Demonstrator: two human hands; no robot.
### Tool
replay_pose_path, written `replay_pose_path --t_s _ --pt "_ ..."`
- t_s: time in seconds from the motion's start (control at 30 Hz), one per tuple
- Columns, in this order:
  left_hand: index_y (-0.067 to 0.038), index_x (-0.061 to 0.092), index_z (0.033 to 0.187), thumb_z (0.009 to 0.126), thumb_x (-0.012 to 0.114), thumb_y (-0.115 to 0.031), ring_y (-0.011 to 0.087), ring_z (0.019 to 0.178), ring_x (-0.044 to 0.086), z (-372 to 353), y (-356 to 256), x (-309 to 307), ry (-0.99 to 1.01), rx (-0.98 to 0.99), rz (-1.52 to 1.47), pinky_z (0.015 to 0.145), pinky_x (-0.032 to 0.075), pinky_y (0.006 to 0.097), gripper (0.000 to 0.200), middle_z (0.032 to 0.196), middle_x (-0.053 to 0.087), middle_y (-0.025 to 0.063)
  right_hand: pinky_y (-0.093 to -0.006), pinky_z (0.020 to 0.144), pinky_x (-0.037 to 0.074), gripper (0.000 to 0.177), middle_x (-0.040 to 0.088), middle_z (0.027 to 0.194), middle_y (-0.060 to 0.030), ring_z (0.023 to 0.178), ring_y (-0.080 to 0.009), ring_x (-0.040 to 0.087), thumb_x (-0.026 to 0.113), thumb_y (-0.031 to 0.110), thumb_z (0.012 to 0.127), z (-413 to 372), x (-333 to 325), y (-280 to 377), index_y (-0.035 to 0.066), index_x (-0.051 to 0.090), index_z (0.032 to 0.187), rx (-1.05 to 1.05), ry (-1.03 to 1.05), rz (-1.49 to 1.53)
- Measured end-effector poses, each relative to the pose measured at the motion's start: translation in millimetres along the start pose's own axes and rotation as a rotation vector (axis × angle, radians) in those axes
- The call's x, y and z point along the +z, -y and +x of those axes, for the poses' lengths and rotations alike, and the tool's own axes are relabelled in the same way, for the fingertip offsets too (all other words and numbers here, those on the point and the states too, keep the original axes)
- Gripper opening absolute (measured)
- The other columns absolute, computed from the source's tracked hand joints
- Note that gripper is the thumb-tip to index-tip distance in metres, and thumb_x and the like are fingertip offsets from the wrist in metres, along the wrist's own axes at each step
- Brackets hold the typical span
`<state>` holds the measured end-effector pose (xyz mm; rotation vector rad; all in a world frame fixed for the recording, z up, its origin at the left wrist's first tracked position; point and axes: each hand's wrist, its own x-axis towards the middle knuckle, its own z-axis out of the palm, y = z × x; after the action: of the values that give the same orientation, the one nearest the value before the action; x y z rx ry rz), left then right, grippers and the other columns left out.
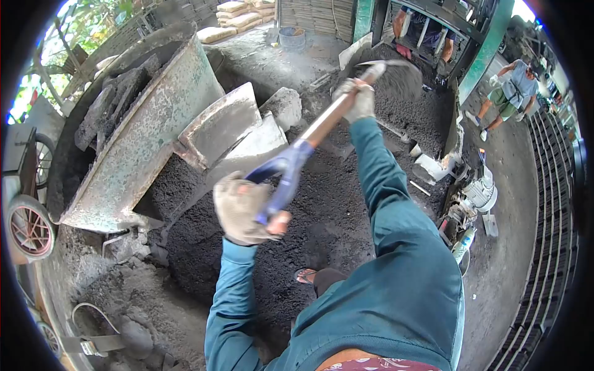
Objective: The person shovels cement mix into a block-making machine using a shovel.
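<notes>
A shovel (325, 122) with a blue D-shaped handle and a wooden shaft stretches away from me. My left hand (241, 209), in a pale work glove with bare fingertips, is closed on its handle. Farther up, my right hand (357, 100), also gloved, grips the shaft near the metal end. The blade, at the far end over the dark pile, is blurred, with dark loose material (401, 81) around it. Dark granular material (334, 185) covers the ground beneath the shovel and around my sandalled foot (305, 276).
A large rusty drum (145, 139) with dark slabs stands at left, beside a wheel (31, 227). Metal plates (226, 120) lean nearby. A motor (480, 194) sits at right. One person (424, 31) is behind the frame; another person (512, 93) stands right.
</notes>
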<state>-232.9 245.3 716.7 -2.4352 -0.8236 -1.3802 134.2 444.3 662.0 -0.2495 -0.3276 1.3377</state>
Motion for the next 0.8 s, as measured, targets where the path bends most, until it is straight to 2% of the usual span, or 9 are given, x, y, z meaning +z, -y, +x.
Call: replay_pose_path --t_s 0.07,0.17,0.3,0.43,0.5,0.6,0.7,0.73,0.8 --pt "-0.010 0.067 0.084 0.084 0.053 -0.074 0.0259 0.080 0.063 -7.9 -15.8 17.1 0.249 0.094 0.039 0.095 0.044 0.0523 0.066 0.077 0.062 0.0060 -0.0346 0.060 0.051 0.006 0.047 0.062 0.0022 0.054 -0.0146 0.051 0.049 0.018 0.085 -16.9 -30.7 28.0 0.013 0.050 0.082 -0.046 -0.114 0.023" --pt "-0.010 0.065 0.091 0.084 0.059 -0.066 0.0260 0.084 0.061 -69.3 -32.9 47.6 0.266 0.047 -0.072 0.099 0.042 0.0546 0.057 0.081 0.059 0.0073 -0.0388 0.060 0.054 0.013 0.057 0.070 -0.0027 0.059 -0.0175 0.058 0.051 0.014 0.085 -43.9 -69.7 29.8 0.008 0.053 0.097 0.035 -0.242 -0.002" --pt "-0.006 0.065 0.096 0.086 0.065 -0.057 0.0294 0.089 0.063 -164.6 -81.1 26.7 0.089 -0.480 -0.495 0.092 0.048 0.0502 0.052 0.092 0.065 0.0105 -0.0444 0.066 0.055 0.035 0.059 0.077 -0.0066 0.070 -0.0216 0.063 0.062 0.016 0.088 -98.5 -39.6 -21.7 0.004 0.047 0.117 0.084 -0.089 -0.359" --pt "-0.001 0.065 0.093 0.093 0.052 -0.062 0.0216 0.070 0.064 -260.2 -157.5 5.2 -0.569 -1.604 -0.942 0.068 0.053 0.0376 0.062 0.077 0.066 0.0078 -0.0421 0.063 0.050 0.022 0.057 0.077 -0.0030 0.069 -0.0207 0.059 0.064 0.017 0.090 -131.8 -33.9 -106.9 0.009 0.055 0.108 0.393 0.125 -0.080" --pt "-0.006 0.062 0.086 0.091 0.049 -0.067 0.0199 0.062 0.060 -321.5 -182.7 1.5 -1.000 -1.858 -1.095 0.061 0.051 0.0385 0.062 0.067 0.060 0.0046 -0.0420 0.063 0.049 0.014 0.055 0.076 -0.0024 0.067 -0.0215 0.057 0.064 0.015 0.090 -170.1 -23.7 -157.5 0.012 0.056 0.101 0.563 0.006 -0.222" --pt "-0.016 0.048 0.067 0.092 0.052 -0.062 0.0188 0.048 0.049 -381.4 -276.2 -24.5 -1.467 -2.034 -0.930 0.047 0.043 0.0354 0.052 0.054 0.043 0.0005 -0.0422 0.067 0.051 0.010 0.054 0.077 -0.0030 0.066 -0.0213 0.056 0.064 0.016 0.091 -259.2 -58.9 -240.7 0.012 0.056 0.094 0.883 -0.003 -0.409" --pt "-0.015 0.051 0.069 0.093 0.053 -0.060 0.0186 0.047 0.049 -443.8 -416.6 -46.0 -1.692 -2.031 -0.783 0.045 0.042 0.0351 0.051 0.056 0.047 0.0014 -0.0422 0.068 0.052 0.010 0.053 0.075 -0.0027 0.065 -0.0208 0.056 0.063 0.015 0.091 -400.0 -102.4 -295.7 0.012 0.054 0.090 1.158 -0.066 -0.595" --pt "-0.015 0.051 0.070 0.094 0.053 -0.059 0.0180 0.046 0.048 -476.4 -404.0 -17.1 -1.766 -2.032 -0.687 0.044 0.041 0.0352 0.050 0.056 0.048 0.0010 -0.0425 0.071 0.053 0.010 0.053 0.073 -0.0022 0.065 -0.0205 0.056 0.061 0.015 0.092 -383.7 -129.1 -327.0 0.012 0.053 0.087 1.228 -0.133 -0.697" --pt "-0.013 0.057 0.079 0.094 0.054 -0.056 0.0177 0.054 0.054 -506.8 -528.4 -18.5 -1.964 -2.153 -0.609 0.047 0.044 0.0331 0.045 0.068 0.057 0.0006 -0.0436 0.061 0.054 0.011 0.052 0.070 -0.0035 0.061 -0.0217 0.057 0.058 0.016 0.093 -499.9 -212.4 -341.1 0.012 0.052 0.084 1.535 -0.128 -0.780"
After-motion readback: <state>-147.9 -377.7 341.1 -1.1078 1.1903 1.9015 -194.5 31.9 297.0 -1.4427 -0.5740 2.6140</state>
